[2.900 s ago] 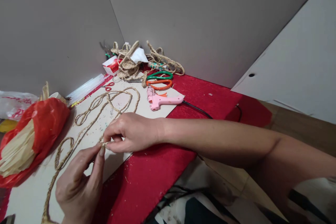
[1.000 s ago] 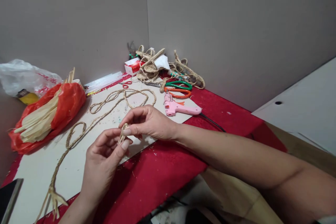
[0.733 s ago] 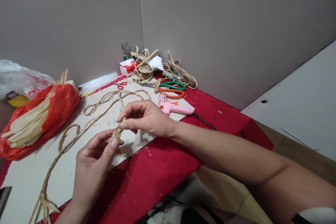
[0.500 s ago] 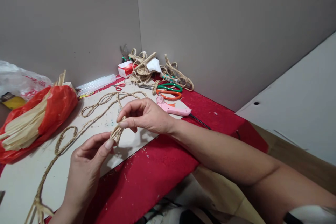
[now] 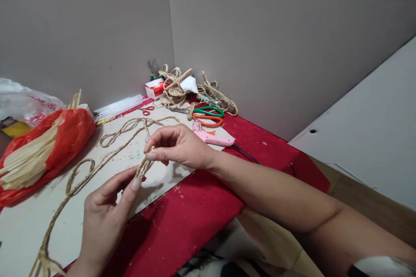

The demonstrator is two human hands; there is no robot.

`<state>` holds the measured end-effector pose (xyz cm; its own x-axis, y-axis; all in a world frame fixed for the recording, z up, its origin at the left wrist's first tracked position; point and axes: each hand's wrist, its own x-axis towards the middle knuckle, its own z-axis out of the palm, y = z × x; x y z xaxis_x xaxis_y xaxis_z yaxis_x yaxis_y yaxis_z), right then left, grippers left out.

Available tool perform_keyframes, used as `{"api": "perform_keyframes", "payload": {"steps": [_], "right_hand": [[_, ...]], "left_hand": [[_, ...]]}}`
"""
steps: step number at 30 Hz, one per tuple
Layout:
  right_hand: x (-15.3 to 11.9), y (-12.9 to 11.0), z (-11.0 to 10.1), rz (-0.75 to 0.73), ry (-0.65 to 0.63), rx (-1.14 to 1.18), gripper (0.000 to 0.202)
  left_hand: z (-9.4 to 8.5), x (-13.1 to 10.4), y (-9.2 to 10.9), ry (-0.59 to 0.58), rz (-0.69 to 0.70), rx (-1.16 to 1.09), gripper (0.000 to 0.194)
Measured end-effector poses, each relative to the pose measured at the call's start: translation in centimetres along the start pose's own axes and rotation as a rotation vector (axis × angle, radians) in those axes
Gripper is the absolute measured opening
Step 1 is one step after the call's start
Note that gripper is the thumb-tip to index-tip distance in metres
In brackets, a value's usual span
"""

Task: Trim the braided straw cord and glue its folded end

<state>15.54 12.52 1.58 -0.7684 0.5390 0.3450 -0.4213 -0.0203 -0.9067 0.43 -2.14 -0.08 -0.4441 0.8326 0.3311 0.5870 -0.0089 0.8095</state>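
A small folded bundle of braided straw cord (image 5: 143, 167) is held between both hands above the white board. My left hand (image 5: 108, 207) pinches its lower end between thumb and fingers. The upper end is in the pinch of my right hand (image 5: 177, 145), which comes in from the right. A long braided cord (image 5: 112, 152) winds over the board behind and left of the hands, with a loop at the left and loose, unbraided strands at its near end. The undersides of the fingers are hidden.
A red bag (image 5: 76, 132) of pale husks lies left on the white board (image 5: 29, 229). Green-handled scissors (image 5: 209, 109), orange-handled scissors (image 5: 212, 122), a pink glue gun (image 5: 217, 139), small red scissors (image 5: 147, 111) and a cord pile (image 5: 177, 88) sit behind. Red cloth (image 5: 162, 233) covers the table.
My left hand has shifted slightly left and down, and more of the cord bundle shows between the two hands. The view has moved slightly.
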Motion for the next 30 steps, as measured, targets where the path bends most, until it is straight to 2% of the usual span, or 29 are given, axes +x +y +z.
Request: {"api": "perform_keyframes", "payload": {"steps": [5, 8, 12, 14, 18, 21, 23, 26, 29, 30], "right_hand": [[-0.1, 0.1, 0.4, -0.014, 0.023, -0.034, 0.018], [-0.2, 0.3, 0.6, -0.034, 0.033, -0.027, 0.021], [-0.3, 0.6, 0.7, -0.067, 0.027, -0.001, 0.020], [-0.3, 0.7, 0.8, -0.066, 0.031, -0.003, 0.022], [-0.3, 0.7, 0.9, -0.058, 0.013, 0.001, 0.022], [-0.1, 0.6, 0.6, -0.095, 0.054, 0.020, 0.039], [0.1, 0.3, 0.2, -0.147, 0.120, 0.008, 0.049], [0.2, 0.0, -0.3, -0.201, 0.195, -0.038, 0.044], [0.2, -0.1, -0.5, -0.177, 0.236, -0.087, 0.041], [0.1, -0.1, -0.5, -0.155, 0.245, -0.110, 0.040]], "left_hand": [[0.8, -0.7, 0.3, 0.132, 0.363, 0.286, 0.017], [0.9, -0.8, -0.2, 0.156, 0.506, 0.404, 0.017], [0.8, -0.4, -0.7, 0.152, 0.730, 0.500, 0.029], [0.7, -0.2, -0.8, 0.147, 0.799, 0.512, 0.034], [0.5, 0.1, -0.7, 0.135, 0.828, 0.553, 0.032], [0.3, 0.4, -0.9, 0.161, 0.811, 0.566, 0.031], [0.2, 0.7, -1.2, 0.197, 0.778, 0.569, 0.028], [-0.1, 1.0, -1.4, 0.249, 0.704, 0.582, 0.021], [-0.3, 1.4, -1.3, 0.287, 0.590, 0.534, 0.015], [-0.3, 1.5, -1.2, 0.246, 0.550, 0.537, 0.018]]}}
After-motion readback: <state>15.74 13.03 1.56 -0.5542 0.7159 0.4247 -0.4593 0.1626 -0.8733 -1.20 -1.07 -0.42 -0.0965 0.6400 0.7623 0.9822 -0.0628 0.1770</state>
